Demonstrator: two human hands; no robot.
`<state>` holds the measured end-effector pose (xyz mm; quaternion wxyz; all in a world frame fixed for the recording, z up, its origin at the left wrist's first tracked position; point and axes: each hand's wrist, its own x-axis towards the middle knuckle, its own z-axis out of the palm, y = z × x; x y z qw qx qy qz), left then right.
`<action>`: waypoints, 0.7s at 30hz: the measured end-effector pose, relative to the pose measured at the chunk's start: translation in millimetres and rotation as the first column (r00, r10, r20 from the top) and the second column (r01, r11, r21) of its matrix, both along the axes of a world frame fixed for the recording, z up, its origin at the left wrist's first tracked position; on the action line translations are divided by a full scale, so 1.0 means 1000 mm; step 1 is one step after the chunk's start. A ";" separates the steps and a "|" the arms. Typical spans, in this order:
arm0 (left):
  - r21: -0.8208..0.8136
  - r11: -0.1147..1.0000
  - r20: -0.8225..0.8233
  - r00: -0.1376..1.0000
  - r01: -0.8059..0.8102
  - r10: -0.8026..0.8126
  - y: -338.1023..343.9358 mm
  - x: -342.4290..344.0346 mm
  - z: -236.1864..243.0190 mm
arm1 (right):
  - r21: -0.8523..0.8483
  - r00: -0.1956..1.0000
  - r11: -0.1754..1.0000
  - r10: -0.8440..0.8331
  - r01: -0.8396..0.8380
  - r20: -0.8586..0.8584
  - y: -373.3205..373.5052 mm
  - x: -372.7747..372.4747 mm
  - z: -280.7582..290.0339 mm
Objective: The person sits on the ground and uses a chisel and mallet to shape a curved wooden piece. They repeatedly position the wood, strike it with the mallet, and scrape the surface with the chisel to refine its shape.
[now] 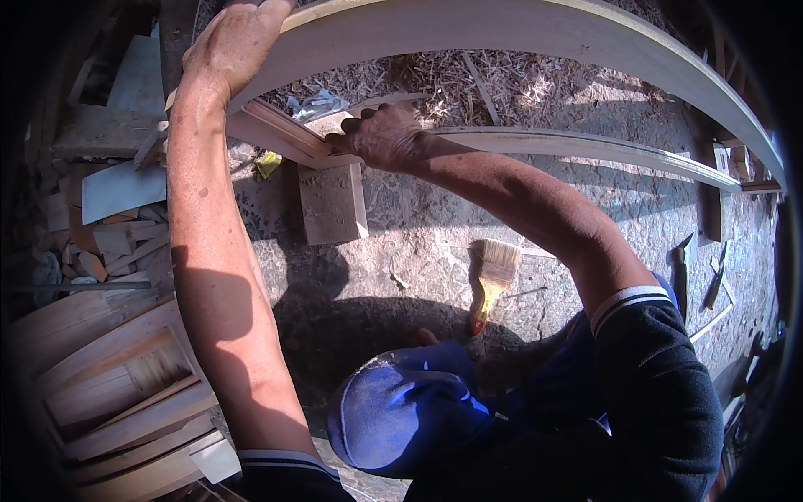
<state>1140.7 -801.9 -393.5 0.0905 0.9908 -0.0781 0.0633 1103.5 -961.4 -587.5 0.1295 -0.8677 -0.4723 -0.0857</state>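
A large wooden frame (pixel 435 35) stands on edge in front of me, its long boards curved by the lens. My left hand (pixel 237 48) is closed over the near-left end of its upper board, with the fingertips partly cut off by the picture's top. At the lower left corner, where a short crosspiece (pixel 280 132) meets the lower rail (pixel 585 147), my right hand (pixel 383 138) is closed on the frame with bent fingers. What lies under its palm is hidden. Below that corner a wooden block (pixel 332 205) supports the frame.
A paintbrush (pixel 495 280) with a yellow and red handle lies on the ground before my knee. Wood offcuts (pixel 117 238) and a stack of panelled wooden pieces (pixel 134 402) fill the left side. Shavings (pixel 418 92) cover the ground behind the rail. Tools (pixel 717 276) lie at right.
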 end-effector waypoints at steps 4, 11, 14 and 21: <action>-0.085 0.994 -0.070 0.995 -0.075 0.070 0.002 0.002 -0.001 | -0.386 0.994 0.918 0.107 -0.093 0.015 0.013 0.014 0.028; -0.008 0.999 0.018 0.999 -0.038 0.038 0.004 0.007 -0.008 | -0.444 1.000 0.896 0.021 -0.017 0.005 -0.011 0.021 0.027; -0.076 0.988 -0.067 0.989 -0.138 0.133 0.003 0.004 -0.007 | -0.186 0.983 0.982 -0.005 -0.030 -0.183 -0.013 0.016 0.017; 0.278 0.960 0.013 1.000 -0.025 0.022 -0.017 -0.010 0.008 | -0.163 0.989 0.986 0.005 -0.029 -0.146 -0.005 0.010 -0.015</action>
